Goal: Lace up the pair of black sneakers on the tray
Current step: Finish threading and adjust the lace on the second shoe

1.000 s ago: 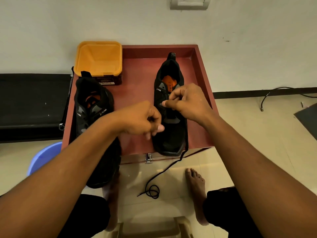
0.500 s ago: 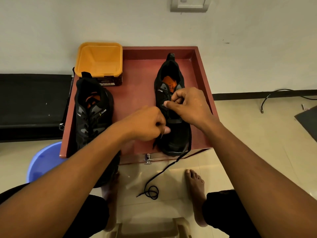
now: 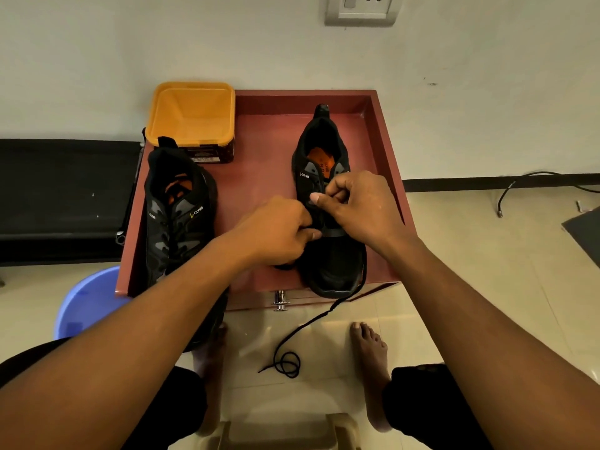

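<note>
Both hands work at the right sneaker, which lies toe toward the near edge of the red tray, its toe poking just past that edge. Left hand is curled tight at the shoe's left flank, gripping the black lace; a dark bit of it shows under the knuckles. Right hand has fingers bent and thumb stretched left, pinching the upper at the eyelets; whether lace lies in that pinch cannot be told. It sits near the tray's raised right wall. A bare strip of tray lies open between the two shoes. The left sneaker rests at the tray's left edge, its toe hidden under the forearm, touching the yellow tub at the far left corner. The lace's loose end drops over the near edge and coils on the floor between the bare feet
</note>
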The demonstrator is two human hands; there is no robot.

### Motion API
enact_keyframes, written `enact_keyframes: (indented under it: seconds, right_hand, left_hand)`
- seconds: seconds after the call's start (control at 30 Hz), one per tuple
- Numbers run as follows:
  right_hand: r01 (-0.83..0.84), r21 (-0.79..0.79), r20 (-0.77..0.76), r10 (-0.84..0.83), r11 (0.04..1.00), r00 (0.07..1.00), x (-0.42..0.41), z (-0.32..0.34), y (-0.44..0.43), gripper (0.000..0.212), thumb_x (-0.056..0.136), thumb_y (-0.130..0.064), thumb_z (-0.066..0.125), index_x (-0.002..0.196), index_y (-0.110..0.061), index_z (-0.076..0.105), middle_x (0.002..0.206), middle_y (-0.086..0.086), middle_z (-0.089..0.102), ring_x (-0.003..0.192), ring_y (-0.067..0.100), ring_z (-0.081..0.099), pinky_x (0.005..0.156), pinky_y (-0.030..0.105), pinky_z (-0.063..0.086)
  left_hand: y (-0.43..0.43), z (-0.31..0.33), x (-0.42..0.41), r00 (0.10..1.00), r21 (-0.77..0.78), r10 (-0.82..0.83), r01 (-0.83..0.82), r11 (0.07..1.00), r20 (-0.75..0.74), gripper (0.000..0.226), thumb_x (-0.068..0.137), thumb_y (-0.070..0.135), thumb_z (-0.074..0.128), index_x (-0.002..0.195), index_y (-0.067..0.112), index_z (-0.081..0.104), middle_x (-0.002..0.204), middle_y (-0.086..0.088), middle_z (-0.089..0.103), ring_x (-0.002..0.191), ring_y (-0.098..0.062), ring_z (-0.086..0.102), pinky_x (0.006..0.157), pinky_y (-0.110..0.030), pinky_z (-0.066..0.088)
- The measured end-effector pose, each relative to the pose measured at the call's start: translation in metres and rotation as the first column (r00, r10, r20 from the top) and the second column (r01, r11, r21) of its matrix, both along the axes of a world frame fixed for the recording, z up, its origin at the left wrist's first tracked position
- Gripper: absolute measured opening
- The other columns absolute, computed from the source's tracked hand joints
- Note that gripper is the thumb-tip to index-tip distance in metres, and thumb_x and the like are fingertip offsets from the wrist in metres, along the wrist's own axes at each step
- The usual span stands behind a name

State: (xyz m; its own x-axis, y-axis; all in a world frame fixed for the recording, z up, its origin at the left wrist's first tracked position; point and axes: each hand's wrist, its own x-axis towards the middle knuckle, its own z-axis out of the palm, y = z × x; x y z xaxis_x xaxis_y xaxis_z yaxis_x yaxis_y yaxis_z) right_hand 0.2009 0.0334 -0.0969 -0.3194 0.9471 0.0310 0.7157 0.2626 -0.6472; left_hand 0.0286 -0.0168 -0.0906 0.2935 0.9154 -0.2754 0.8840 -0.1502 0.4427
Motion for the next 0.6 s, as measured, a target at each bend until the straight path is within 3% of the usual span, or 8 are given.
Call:
enact_keyframes:
  seconds: [0.07, 0.17, 0.23, 0.3, 0.4, 0.47, 0.53, 0.6]
  right_hand:
    - [0.029, 0.017, 0.009, -0.029, 0.999, 1.0, 0.001, 0.0, 0.0, 0.024, 0.09, -0.044, 0.079, 0.076, -0.026, 0.073, 0.064, -0.009, 0.066, 0.06, 0.007, 0.064, 0.063, 0.039, 0.059]
    - [0.063, 0.018, 0.022, -0.064, 0.998, 0.998, 0.002, 0.0, 0.0, 0.023, 0.09, -0.044, 0.078, 0.078, -0.025, 0.075, 0.066, -0.01, 0.066, 0.062, 0.008, 0.064, 0.065, 0.04, 0.059]
    - [0.088, 0.017, 0.048, -0.088, 0.996, 0.995, 0.002, 0.001, 0.001, 0.023, 0.091, -0.045, 0.077, 0.081, -0.025, 0.075, 0.067, -0.01, 0.066, 0.063, 0.009, 0.065, 0.064, 0.038, 0.059]
    - [0.091, -0.004, 0.051, -0.09, 0.996, 0.995, 0.002, 0.002, 0.003, 0.023, 0.091, -0.045, 0.077, 0.081, -0.025, 0.075, 0.067, -0.01, 0.067, 0.063, 0.008, 0.065, 0.063, 0.034, 0.057]
    - [0.075, -0.028, 0.04, -0.074, 0.997, 0.996, 0.003, 0.004, 0.003, 0.023, 0.092, -0.045, 0.076, 0.082, -0.024, 0.075, 0.068, -0.01, 0.067, 0.064, 0.006, 0.065, 0.06, 0.028, 0.051]
    - [0.077, -0.021, 0.045, -0.076, 0.997, 0.996, 0.003, 0.005, 0.001, 0.023, 0.092, -0.046, 0.075, 0.082, -0.026, 0.074, 0.069, -0.011, 0.067, 0.065, 0.006, 0.065, 0.061, 0.028, 0.052]
    - [0.077, -0.023, 0.044, -0.076, 0.997, 0.996, 0.003, 0.005, 0.0, 0.022, 0.092, -0.047, 0.075, 0.081, -0.027, 0.074, 0.069, -0.011, 0.067, 0.066, 0.006, 0.065, 0.062, 0.031, 0.055]
    - [0.08, -0.023, 0.04, -0.079, 0.997, 0.996, 0.003, 0.004, 0.0, 0.022, 0.091, -0.047, 0.076, 0.08, -0.027, 0.074, 0.069, -0.012, 0.066, 0.065, 0.006, 0.065, 0.064, 0.033, 0.057]
  left_hand:
    - [-0.002, 0.002, 0.006, 0.993, -0.153, -0.097, 0.106, 0.983, 0.064, 0.048, 0.1, 0.037, 0.064, 0.058, 0.02, 0.051, 0.055, 0.001, 0.052, 0.053, -0.015, 0.05, 0.054, -0.031, 0.037]
    - [-0.017, -0.002, 0.022, 0.962, -0.476, -0.233, 0.271, 0.837, 0.139, 0.038, 0.102, 0.037, 0.062, 0.069, 0.017, 0.064, 0.065, -0.003, 0.071, 0.061, -0.014, 0.065, 0.065, -0.031, 0.054]
    - [-0.021, -0.006, 0.023, 0.964, -0.548, -0.23, 0.266, 0.793, 0.136, 0.036, 0.102, 0.036, 0.062, 0.072, 0.016, 0.065, 0.071, -0.008, 0.075, 0.066, -0.019, 0.069, 0.074, -0.039, 0.06]
    - [-0.013, -0.003, 0.011, 0.979, -0.554, -0.188, 0.198, 0.809, 0.075, 0.04, 0.1, 0.042, 0.064, 0.069, 0.016, 0.066, 0.068, -0.006, 0.075, 0.066, -0.02, 0.071, 0.08, -0.045, 0.063]
    - [0.0, 0.005, -0.007, 1.0, -0.421, -0.024, 0.027, 0.907, 0.012, 0.061, 0.088, 0.071, 0.061, 0.071, 0.013, 0.073, 0.064, 0.0, 0.073, 0.062, -0.017, 0.073, 0.07, -0.034, 0.061]
    - [0.003, 0.004, -0.003, 0.998, -0.176, 0.056, -0.059, 0.983, -0.024, 0.068, 0.084, 0.077, 0.058, 0.069, 0.012, 0.069, 0.061, -0.005, 0.067, 0.059, -0.023, 0.066, 0.057, -0.03, 0.049]
    - [0.004, -0.001, 0.006, 0.994, 0.03, 0.08, -0.078, 0.996, -0.076, 0.055, 0.092, 0.064, 0.062, 0.064, 0.017, 0.059, 0.061, -0.005, 0.058, 0.06, -0.023, 0.058, 0.051, -0.03, 0.036]
    - [0.005, 0.001, 0.01, 0.998, 0.041, 0.055, -0.054, 0.998, -0.033, 0.047, 0.098, 0.045, 0.064, 0.059, 0.022, 0.051, 0.062, -0.001, 0.053, 0.062, -0.022, 0.056, 0.052, -0.029, 0.033]
